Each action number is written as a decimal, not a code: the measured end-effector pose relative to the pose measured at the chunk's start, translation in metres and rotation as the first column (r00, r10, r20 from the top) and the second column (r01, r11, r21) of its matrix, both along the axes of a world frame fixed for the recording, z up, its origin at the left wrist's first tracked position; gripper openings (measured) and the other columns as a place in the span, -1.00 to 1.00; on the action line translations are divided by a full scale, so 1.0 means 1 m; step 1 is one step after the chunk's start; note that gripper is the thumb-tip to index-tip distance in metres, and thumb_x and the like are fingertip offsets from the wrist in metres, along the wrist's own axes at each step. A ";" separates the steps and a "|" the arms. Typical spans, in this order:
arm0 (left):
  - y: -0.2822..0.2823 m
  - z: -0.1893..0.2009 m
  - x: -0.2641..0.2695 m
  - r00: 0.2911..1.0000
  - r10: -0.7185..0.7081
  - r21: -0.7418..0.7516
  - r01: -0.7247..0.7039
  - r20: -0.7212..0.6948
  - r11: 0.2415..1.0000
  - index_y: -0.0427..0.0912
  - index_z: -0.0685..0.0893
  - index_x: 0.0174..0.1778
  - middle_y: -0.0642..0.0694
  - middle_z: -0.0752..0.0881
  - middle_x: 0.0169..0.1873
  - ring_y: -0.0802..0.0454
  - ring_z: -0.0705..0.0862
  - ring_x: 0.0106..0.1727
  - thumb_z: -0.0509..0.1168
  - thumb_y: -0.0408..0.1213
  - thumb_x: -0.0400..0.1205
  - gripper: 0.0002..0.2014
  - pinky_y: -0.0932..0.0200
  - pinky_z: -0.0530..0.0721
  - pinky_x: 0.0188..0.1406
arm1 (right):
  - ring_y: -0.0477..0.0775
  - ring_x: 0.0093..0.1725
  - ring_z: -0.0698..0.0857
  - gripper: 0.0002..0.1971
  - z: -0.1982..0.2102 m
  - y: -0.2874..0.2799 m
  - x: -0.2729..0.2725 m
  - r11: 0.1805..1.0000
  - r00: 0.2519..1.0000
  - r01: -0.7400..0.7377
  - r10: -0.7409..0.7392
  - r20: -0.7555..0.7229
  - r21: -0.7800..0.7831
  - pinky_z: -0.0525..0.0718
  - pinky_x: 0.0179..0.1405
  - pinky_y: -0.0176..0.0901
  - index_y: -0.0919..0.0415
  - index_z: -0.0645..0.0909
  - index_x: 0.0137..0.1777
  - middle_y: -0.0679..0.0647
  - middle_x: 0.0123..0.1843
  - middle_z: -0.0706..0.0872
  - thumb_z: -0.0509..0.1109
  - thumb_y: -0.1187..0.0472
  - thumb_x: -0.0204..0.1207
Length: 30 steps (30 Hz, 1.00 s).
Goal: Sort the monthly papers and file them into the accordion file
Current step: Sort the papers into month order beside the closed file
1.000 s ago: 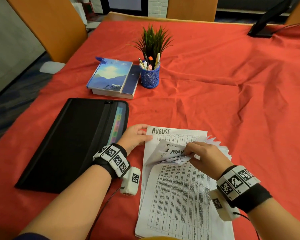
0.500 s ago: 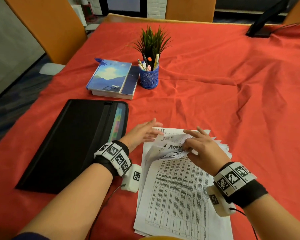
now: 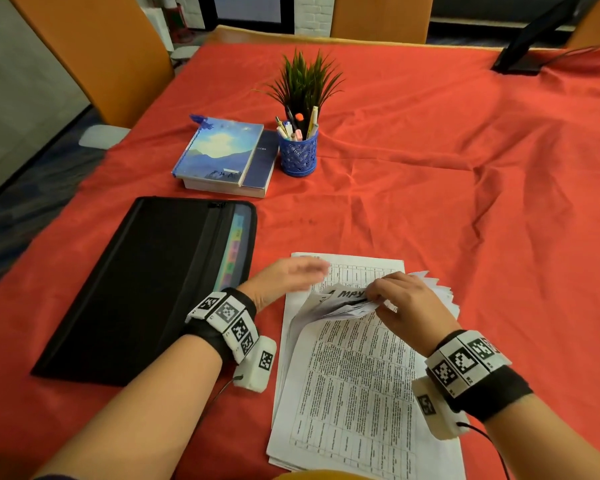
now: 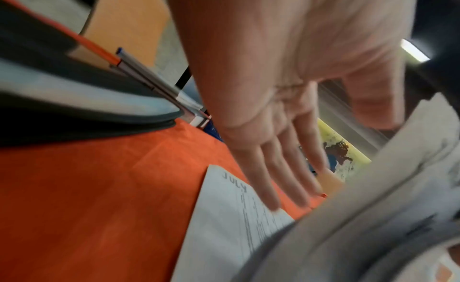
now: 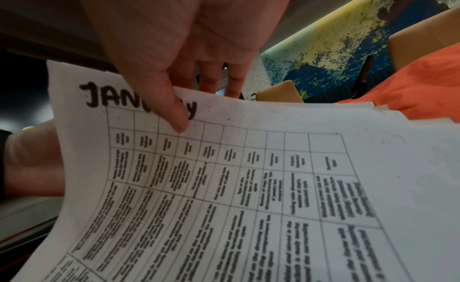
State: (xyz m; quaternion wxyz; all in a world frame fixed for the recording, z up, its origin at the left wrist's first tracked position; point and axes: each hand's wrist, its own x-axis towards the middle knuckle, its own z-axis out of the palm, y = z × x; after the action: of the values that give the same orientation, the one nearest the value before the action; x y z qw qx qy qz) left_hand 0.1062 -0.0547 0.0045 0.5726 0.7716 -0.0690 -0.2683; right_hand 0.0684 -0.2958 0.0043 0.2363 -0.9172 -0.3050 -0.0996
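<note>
Pinched in the grip of the right hand, thumb on the January sheet, the papers are lifted beside the flat, straight-fingered left hand, with the accordion file further left.

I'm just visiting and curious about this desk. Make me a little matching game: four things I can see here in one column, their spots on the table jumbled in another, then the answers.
Things:
1. accordion file
2. pen cup
3. paper stack
4. books

Places:
A. directly in front of the person, under both hands
B. in front of the small green plant
C. flat on the red cloth, left of the papers
D. beyond the file, left of the pen cup

Pairs: 1-C, 2-B, 3-A, 4-D
</note>
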 end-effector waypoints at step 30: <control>-0.012 -0.010 -0.009 0.982 0.182 -0.051 -0.184 -0.053 0.982 -0.30 0.67 0.22 0.04 0.72 -0.26 0.37 0.65 -0.38 0.17 -0.45 0.69 -0.74 0.43 0.57 -0.46 | 0.23 0.19 0.62 -0.68 -0.006 0.003 0.000 1.000 1.000 -0.003 0.003 -0.021 0.007 0.57 0.14 -0.05 0.19 0.61 -0.17 0.17 0.25 0.67 0.50 0.53 0.15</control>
State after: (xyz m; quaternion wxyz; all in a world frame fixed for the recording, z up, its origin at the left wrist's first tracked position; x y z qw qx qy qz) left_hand 0.0974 -0.0669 -0.0051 0.6176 0.7517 0.0085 -0.2310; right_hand 0.0683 -0.2928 -0.0017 0.2430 -0.9169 -0.3034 -0.0905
